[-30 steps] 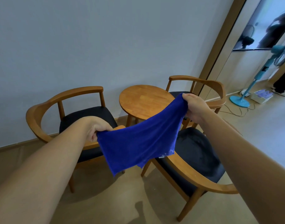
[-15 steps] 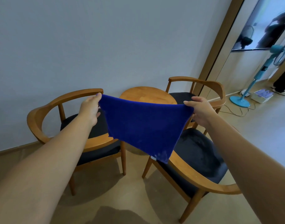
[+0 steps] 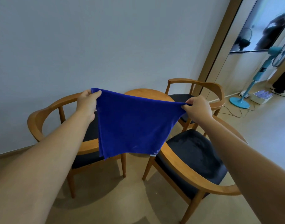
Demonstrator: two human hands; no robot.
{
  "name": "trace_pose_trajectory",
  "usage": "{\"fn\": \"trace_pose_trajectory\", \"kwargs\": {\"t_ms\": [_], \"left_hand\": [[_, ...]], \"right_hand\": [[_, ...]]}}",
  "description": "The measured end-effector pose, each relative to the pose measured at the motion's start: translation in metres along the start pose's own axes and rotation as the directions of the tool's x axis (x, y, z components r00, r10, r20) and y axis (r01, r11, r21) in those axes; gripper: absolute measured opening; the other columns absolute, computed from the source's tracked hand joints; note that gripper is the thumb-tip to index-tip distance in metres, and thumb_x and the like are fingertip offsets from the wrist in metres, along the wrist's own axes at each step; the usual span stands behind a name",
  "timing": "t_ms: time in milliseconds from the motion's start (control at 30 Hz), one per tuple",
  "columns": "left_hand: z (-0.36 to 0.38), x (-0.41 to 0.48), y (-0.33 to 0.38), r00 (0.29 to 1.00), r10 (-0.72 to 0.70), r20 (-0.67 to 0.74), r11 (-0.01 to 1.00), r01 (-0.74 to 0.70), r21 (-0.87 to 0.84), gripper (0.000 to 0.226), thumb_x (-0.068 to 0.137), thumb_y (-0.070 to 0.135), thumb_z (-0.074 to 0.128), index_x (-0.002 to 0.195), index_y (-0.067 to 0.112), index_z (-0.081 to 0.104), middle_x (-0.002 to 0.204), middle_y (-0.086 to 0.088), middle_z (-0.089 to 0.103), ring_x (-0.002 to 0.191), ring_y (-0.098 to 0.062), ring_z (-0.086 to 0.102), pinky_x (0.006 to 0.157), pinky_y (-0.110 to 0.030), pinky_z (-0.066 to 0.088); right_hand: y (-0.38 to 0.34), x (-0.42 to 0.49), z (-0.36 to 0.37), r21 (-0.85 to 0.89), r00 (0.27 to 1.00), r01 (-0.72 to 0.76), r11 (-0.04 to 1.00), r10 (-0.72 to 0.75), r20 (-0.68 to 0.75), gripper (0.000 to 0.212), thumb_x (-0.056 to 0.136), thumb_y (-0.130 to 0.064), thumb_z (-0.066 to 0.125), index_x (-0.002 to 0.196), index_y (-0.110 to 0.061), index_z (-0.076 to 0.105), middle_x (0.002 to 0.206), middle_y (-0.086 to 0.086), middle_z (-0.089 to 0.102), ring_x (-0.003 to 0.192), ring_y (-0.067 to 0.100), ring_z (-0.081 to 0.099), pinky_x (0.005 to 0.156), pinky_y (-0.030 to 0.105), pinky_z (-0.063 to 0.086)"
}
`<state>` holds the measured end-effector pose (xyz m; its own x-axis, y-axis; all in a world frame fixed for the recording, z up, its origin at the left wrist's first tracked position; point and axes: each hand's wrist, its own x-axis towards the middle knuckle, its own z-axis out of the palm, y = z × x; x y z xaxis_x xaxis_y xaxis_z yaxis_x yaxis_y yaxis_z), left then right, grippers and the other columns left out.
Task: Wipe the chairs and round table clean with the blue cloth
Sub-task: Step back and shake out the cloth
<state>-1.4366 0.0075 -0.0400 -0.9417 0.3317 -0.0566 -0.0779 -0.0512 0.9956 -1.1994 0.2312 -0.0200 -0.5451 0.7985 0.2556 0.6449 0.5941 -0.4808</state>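
Note:
The blue cloth hangs spread out in the air in front of me. My left hand pinches its upper left corner and my right hand pinches its upper right corner. Behind the cloth stands the round wooden table, mostly hidden by it. Three wooden chairs with black seats surround the table: the left chair, the near right chair and the far chair.
A grey wall runs behind the furniture. At the far right stand a teal floor fan, a white box on the floor and a person's legs. A cable trails across the beige floor.
Both hands have lifted and pulled apart, stretching the cloth from a drooping bundle into a flat hanging sheet. The left hand rose from near the left chair's seat to its backrest height.

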Motion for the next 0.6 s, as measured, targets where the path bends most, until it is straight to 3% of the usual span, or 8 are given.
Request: {"fn": "trace_pose_trajectory", "kwargs": {"t_ms": [100,233,333,400,500,600], "left_hand": [[0.0,0.002,-0.002,0.998,0.052,0.027,0.989,-0.055,0.134,0.017,0.092,0.018,0.055,0.109,0.021,0.053,0.112,-0.007,0.062,0.101,-0.021,0.059,0.084,-0.034,0.051],[0.009,-0.007,-0.009,0.987,0.095,0.132,0.915,-0.139,0.378,0.036,0.09,0.015,0.057,0.124,0.019,0.045,0.11,-0.003,0.054,0.096,-0.02,0.055,0.079,-0.036,0.05],[0.026,-0.022,-0.013,0.963,0.125,0.239,0.816,-0.237,0.528,0.048,0.087,0.012,0.06,0.129,0.02,0.039,0.112,0.001,0.05,0.096,-0.018,0.053,0.08,-0.037,0.049],[0.041,-0.039,-0.015,0.926,0.127,0.356,0.776,-0.316,0.546,0.053,0.086,0.009,0.059,0.132,0.021,0.036,0.111,0.006,0.046,0.093,-0.013,0.05,0.076,-0.03,0.045],[0.061,-0.066,-0.02,0.835,0.085,0.544,0.793,-0.387,0.47,0.054,0.083,0.013,0.062,0.131,0.023,0.038,0.112,0.008,0.053,0.096,-0.011,0.054,0.079,-0.03,0.047],[0.07,-0.083,-0.022,0.728,0.05,0.684,0.809,-0.431,0.4,0.046,0.079,0.011,0.063,0.117,0.027,0.044,0.103,0.002,0.062,0.091,-0.015,0.062,0.078,-0.034,0.053]], "right_hand": [[-0.004,-0.003,0.002,0.218,0.991,-0.112,0.969,0.094,0.091,0.011,0.093,-0.02,0.052,0.09,-0.013,0.059,0.081,0.002,0.06,0.078,0.015,0.057,0.061,0.023,0.045],[-0.022,-0.013,0.009,0.473,0.939,-0.34,0.813,0.266,0.218,0.015,0.095,-0.02,0.044,0.086,-0.013,0.055,0.089,0.012,0.06,0.087,0.026,0.059,0.081,0.039,0.051],[-0.042,-0.026,0.019,0.579,0.873,-0.486,0.655,0.335,0.354,0.009,0.093,-0.015,0.047,0.087,-0.01,0.053,0.094,0.017,0.059,0.086,0.027,0.061,0.075,0.036,0.053],[-0.057,-0.035,0.027,0.624,0.827,-0.558,0.547,0.307,0.471,0.006,0.093,-0.011,0.049,0.089,-0.009,0.053,0.09,0.013,0.06,0.084,0.023,0.062,0.067,0.031,0.055],[-0.077,-0.048,0.041,0.639,0.826,-0.547,0.54,0.224,0.518,0.008,0.094,-0.013,0.051,0.09,-0.006,0.053,0.084,0.011,0.058,0.081,0.021,0.062,0.065,0.031,0.057],[-0.086,-0.056,0.054,0.684,0.864,-0.49,0.54,0.2,0.462,0.01,0.092,-0.016,0.055,0.087,-0.007,0.053,0.09,0.015,0.062,0.079,0.021,0.061,0.067,0.031,0.055]]}}
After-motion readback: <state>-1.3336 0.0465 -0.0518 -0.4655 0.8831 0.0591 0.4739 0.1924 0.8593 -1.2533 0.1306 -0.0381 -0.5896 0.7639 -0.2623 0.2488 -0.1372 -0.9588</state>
